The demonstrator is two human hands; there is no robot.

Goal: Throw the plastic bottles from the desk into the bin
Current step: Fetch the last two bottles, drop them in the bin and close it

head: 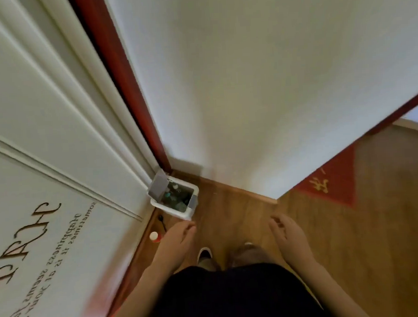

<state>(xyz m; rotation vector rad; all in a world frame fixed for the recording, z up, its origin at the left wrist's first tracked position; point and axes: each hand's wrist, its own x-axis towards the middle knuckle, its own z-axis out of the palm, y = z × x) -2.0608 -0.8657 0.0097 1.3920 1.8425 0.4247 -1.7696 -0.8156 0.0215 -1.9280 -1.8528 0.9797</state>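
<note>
Standing over a wooden floor [230, 206], dark clothing [226, 299] filling the bottom of the view, shoes [204, 254] just showing beyond it. Reaching forward with both: left hand [176, 241] and right hand [287, 234] hanging empty, fingers loosely curled and apart, gripping nothing.

Lying on the floor just beside the left hand, close to the door [44, 168], a small bottle [154, 237] with a white cap and red body, too blurred to identify further; possibly missing the bin. Near it, a dark spoon-like thing [161, 221].

Sitting further on, in the corner between door and wall [271, 81], the white bin [190, 209] with its grey lid flaps [159, 187] tipped open. Resting inside, plastic bottles [174, 196], clear and greenish, jumbled together.

Judging handling: likely feeling light and thin-walled, denting under a squeeze, slick on the sides. Taking any stray one round the middle of the body, or by the stiffer neck under the cap, probably gripping gently enough. Dropping from close above the opening, probably, so as not to be bouncing off the rim.
</note>
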